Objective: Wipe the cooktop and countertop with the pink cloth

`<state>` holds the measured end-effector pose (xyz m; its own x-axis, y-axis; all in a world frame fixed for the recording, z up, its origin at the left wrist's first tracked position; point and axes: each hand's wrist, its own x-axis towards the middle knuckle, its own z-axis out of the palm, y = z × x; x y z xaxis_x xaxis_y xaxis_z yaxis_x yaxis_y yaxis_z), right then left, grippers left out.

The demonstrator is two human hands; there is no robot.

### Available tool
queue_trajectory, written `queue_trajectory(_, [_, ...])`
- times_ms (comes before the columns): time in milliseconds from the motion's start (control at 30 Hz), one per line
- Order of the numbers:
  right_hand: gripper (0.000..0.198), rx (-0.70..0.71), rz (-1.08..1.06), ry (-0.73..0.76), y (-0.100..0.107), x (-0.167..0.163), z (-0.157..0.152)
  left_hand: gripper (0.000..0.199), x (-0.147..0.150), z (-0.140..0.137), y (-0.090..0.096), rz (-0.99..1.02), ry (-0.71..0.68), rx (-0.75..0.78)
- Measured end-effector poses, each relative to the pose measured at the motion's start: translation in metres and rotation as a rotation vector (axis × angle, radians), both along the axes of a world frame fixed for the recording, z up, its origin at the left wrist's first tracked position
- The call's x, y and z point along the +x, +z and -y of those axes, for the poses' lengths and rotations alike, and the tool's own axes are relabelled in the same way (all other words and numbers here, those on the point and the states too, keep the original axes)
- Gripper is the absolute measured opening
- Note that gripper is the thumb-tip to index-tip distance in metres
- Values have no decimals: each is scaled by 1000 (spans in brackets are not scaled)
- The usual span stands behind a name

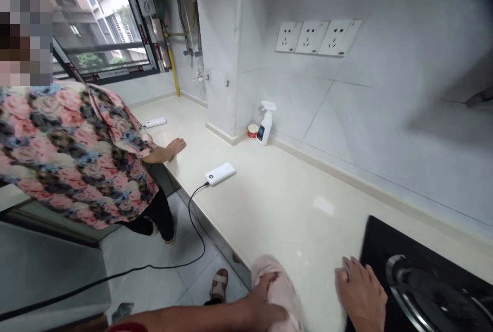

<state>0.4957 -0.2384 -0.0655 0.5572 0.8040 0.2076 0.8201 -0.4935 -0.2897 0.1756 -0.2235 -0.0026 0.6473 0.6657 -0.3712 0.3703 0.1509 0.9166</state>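
While our left hand (265, 305) has the fingers closed around a pale pink cloth (285, 293), we see this cloth at the bottom centre of the frame, on the front part of the cream counter (281, 214). Our right hand (364, 293), in the lower right, is palm down with fingers loosely bent and a little spread; it seems to hold nothing. It is over the left edge of the black stove (379, 237), but whether it touches the stove we cannot tell.

We think the biggest risk is the white power bank (221, 174), in the middle of the frame, because its black cable (150, 266) hangs over the front edge and runs to the lower left. If a foot or a sleeve catches this cable, the power bank could be pulled to the floor; a wide sweep of the cloth could also push it. The spray bottle (265, 129), farther back against the wall, could fall over if something knocks it. Another person's hand (175, 149) rests on the counter at the left of the frame, so two people reaching to the same place could bump each other. If the stove were hot, which we cannot judge, our right hand would be too near.

As for its look, the cloth is soft and bunched, with a rounded far end, and somewhat blurred, so we cannot see its weave.
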Motion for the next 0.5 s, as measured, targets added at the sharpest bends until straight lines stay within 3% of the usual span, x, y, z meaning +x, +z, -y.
queue_trajectory(100, [56,5,9,17,-1,0,-1,87,-13,-36,48,173,117,-182])
queue_trajectory(200, [57,-2,6,21,-1,-2,-2,80,-31,-88,76,263,78,-49])
queue_trajectory(233, [57,-1,8,15,-1,-2,-2,79,-40,-107,77,178,146,69])
queue_trajectory(300, [59,10,19,3,-2,-3,-2,71,-61,-140,73,-113,446,370])
queue_trajectory(400, [60,22,43,3,-4,-3,-4,65,-89,-167,57,-261,691,547])
queue_trajectory(500, [59,42,78,6,-6,-3,-5,58,-88,-165,39,-388,583,785])
